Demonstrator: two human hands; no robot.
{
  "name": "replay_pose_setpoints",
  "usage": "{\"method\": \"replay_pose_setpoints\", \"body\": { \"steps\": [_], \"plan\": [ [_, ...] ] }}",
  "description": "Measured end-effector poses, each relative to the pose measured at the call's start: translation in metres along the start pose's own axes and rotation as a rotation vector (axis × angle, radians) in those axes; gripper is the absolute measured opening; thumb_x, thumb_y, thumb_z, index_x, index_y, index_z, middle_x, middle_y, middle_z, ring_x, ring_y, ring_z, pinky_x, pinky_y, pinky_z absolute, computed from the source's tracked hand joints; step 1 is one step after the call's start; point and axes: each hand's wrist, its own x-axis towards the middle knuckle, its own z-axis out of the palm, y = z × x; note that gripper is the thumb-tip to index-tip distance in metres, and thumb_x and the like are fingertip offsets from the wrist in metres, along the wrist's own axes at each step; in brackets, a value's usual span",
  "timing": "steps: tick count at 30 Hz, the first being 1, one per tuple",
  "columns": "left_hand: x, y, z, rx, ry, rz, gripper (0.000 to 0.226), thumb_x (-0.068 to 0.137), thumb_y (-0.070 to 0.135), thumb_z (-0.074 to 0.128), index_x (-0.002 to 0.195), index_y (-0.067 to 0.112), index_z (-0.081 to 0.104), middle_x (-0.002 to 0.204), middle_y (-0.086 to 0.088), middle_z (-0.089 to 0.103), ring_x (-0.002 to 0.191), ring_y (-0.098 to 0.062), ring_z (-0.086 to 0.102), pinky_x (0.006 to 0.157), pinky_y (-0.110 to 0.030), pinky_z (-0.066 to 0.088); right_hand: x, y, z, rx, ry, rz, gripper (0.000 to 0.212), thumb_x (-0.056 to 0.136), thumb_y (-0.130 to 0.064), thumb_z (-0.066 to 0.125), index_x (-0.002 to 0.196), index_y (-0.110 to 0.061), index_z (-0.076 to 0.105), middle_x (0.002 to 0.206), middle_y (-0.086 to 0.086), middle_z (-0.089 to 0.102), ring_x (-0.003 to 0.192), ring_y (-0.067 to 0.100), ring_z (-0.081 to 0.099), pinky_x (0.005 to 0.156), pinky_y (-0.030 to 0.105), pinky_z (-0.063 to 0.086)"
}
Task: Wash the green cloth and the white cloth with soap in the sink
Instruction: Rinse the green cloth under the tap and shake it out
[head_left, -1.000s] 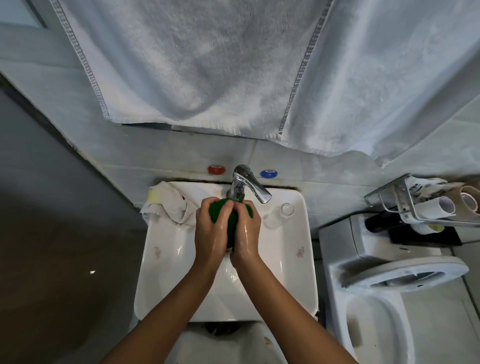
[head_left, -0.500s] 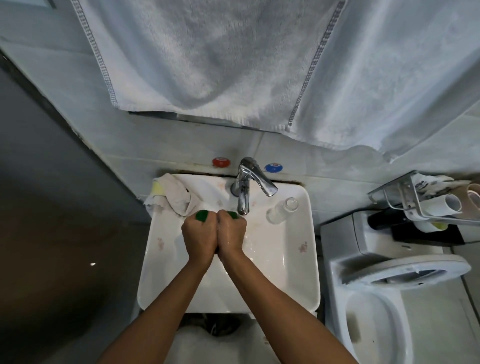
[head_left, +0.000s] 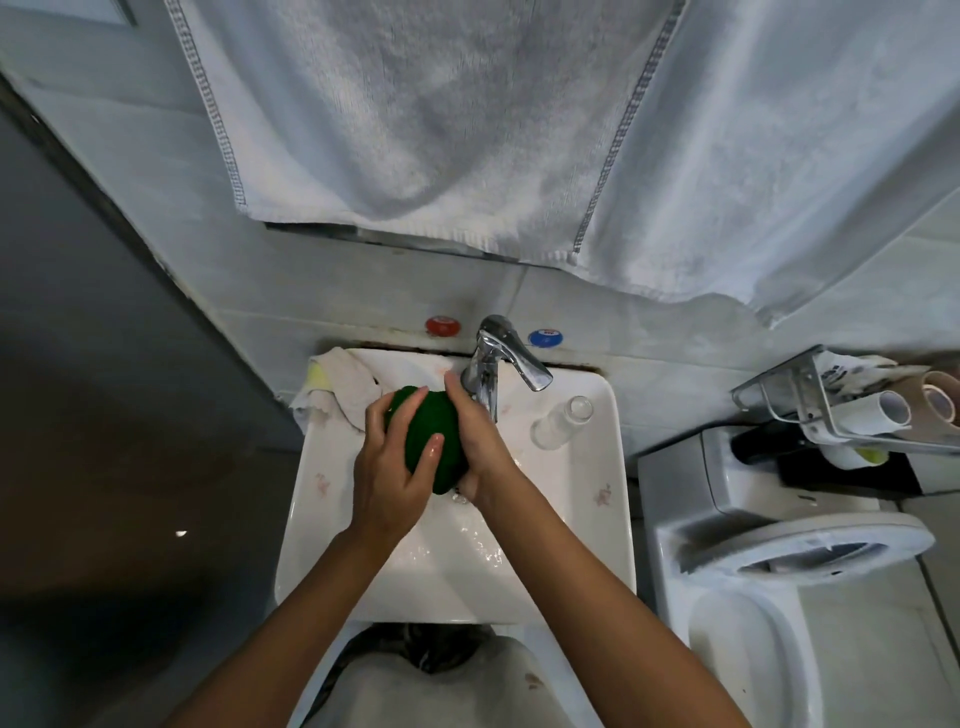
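Observation:
The green cloth (head_left: 434, 434) is bunched into a wet ball over the white sink (head_left: 587, 519). My left hand (head_left: 395, 467) wraps it from the left, fingers spread over its top. My right hand (head_left: 475, 441) presses against its right side, just under the chrome tap (head_left: 498, 358). The white cloth (head_left: 337, 392) lies crumpled on the sink's back left corner, with a yellow patch showing, and no hand touches it.
A clear bottle (head_left: 563, 423) lies on its side on the sink's right rim. Red (head_left: 442, 326) and blue (head_left: 545, 338) valve caps sit on the wall. A large white towel (head_left: 467, 130) hangs overhead. A toilet (head_left: 779, 561) and wire rack (head_left: 852, 410) stand right.
Half a second ago both fists were clenched together lower in the basin with the green cloth nearly hidden. Now the hands have risen toward the tap and loosened, and the green ball shows between them.

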Motion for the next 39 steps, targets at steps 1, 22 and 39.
{"method": "replay_pose_setpoints", "body": {
  "steps": [1, 22, 39],
  "plan": [
    [0.003, 0.004, 0.0, -0.022, 0.028, -0.059, 0.051, 0.091, 0.045, 0.042, 0.135, 0.019, 0.043, 0.13, -0.008, 0.043, 0.11, -0.01, 0.048, 0.083, -0.007, 0.038, -0.004, 0.0, 0.001, -0.007, 0.012, -0.07, 0.062, 0.08, -0.058, 0.064, 0.133, -0.03, 0.044, 0.124, 0.007, 0.059, 0.108, 0.026, 0.06, 0.085, 0.039, 0.055],
    [0.026, 0.041, 0.028, -0.161, 0.263, -0.432, 0.025, 0.087, 0.008, 0.056, 0.062, 0.012, 0.057, 0.055, -0.003, 0.055, 0.052, -0.015, 0.054, 0.054, -0.024, 0.044, -0.003, 0.009, 0.001, -0.026, 0.246, -0.431, 0.033, 0.082, 0.001, 0.051, 0.055, -0.017, 0.044, 0.045, -0.007, 0.04, 0.051, 0.014, 0.041, 0.051, 0.025, 0.036],
    [0.009, 0.005, 0.007, 0.016, 0.123, 0.285, 0.056, 0.093, 0.052, 0.038, 0.137, 0.018, 0.029, 0.138, -0.012, 0.032, 0.128, -0.018, 0.036, 0.1, -0.02, 0.038, -0.018, -0.021, -0.019, 0.143, -0.129, 0.179, 0.056, 0.084, -0.057, 0.06, 0.119, -0.013, 0.065, 0.112, 0.015, 0.068, 0.101, 0.031, 0.064, 0.087, 0.039, 0.054]
  ]
}}
